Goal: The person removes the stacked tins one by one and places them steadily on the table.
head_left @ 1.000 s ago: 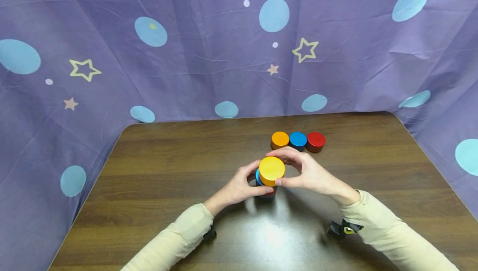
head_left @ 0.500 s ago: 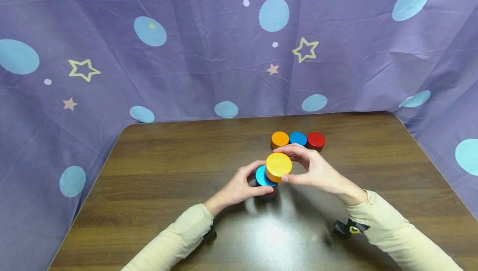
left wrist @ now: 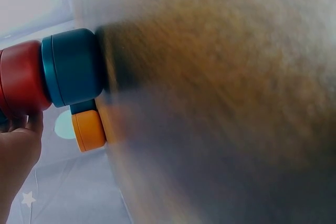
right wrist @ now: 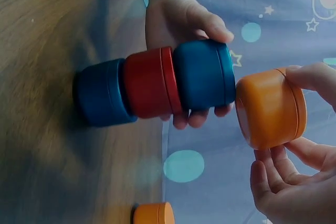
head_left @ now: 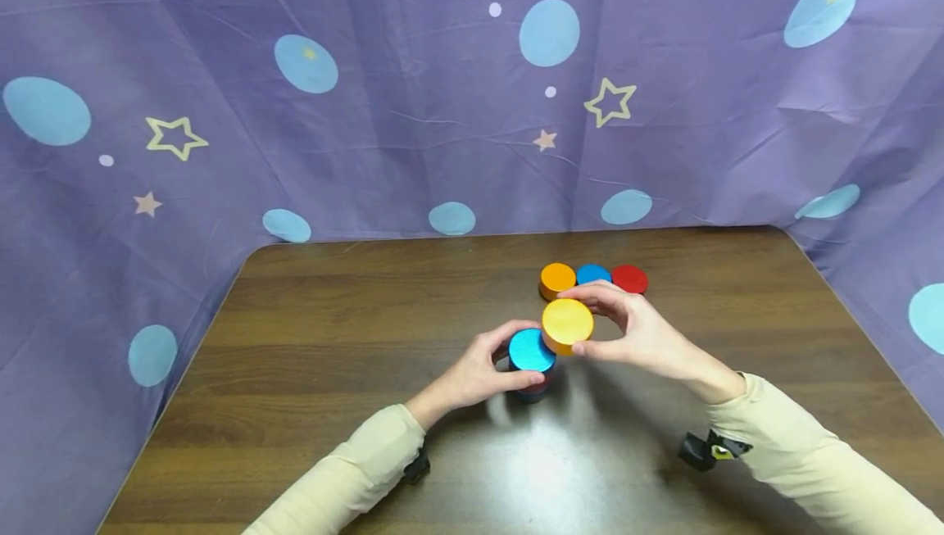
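Note:
Three small round lidded canisters stand stacked on the table: a blue one (right wrist: 102, 94) at the bottom, a red one (right wrist: 151, 83) in the middle, another blue one (head_left: 532, 350) on top. My left hand (head_left: 472, 373) grips the upper part of this stack, thumb in front and fingers behind. Between thumb and fingers, my right hand (head_left: 652, 342) holds an orange canister (head_left: 567, 324) by its sides. That canister is at the right edge of the top blue lid, slightly tilted in the right wrist view. Whether its base touches the lid I cannot tell.
Behind the stack, an orange canister (head_left: 557, 279), a blue one (head_left: 593, 274) and a red one (head_left: 629, 278) stand side by side in a row. The brown wooden table (head_left: 354, 297) ends at a purple patterned curtain (head_left: 398, 109).
My right hand has moved right and slightly away from me with the orange canister, uncovering the top blue lid. My left hand keeps its grip on the stack.

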Motion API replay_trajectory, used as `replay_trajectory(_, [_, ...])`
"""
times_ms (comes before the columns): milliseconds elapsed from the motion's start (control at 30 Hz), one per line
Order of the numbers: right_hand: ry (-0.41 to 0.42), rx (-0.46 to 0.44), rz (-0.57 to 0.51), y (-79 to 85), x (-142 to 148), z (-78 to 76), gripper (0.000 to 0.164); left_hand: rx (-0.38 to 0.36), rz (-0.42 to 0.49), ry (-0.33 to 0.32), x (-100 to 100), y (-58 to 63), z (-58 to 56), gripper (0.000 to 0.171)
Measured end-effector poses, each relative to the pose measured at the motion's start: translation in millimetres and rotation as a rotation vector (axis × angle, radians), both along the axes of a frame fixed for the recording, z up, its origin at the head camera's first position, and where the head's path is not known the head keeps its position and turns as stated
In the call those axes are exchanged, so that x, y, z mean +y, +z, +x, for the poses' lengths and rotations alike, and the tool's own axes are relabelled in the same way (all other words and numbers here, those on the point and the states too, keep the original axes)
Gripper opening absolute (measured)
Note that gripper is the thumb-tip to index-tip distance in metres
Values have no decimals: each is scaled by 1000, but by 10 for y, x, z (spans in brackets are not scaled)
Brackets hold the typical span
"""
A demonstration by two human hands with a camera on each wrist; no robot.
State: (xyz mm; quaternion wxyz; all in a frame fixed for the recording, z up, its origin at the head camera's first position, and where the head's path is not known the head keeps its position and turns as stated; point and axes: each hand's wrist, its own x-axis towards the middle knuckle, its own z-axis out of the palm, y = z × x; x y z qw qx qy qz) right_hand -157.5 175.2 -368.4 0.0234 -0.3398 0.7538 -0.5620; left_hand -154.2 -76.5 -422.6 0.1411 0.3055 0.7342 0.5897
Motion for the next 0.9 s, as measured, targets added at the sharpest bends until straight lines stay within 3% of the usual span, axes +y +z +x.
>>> replay_trajectory(333, [-35, 1, 30, -26, 103, -19, 52, 13, 38, -12, -5, -8, -7, 54])
replay_trajectory(767, [-140, -135, 76, -192, 351, -1, 51, 0, 44, 1, 18, -11, 0, 55])
replay_trajectory(900, [-168, -170, 80, -249, 435, -10, 51, -9, 38, 5, 22, 63, 31, 55])
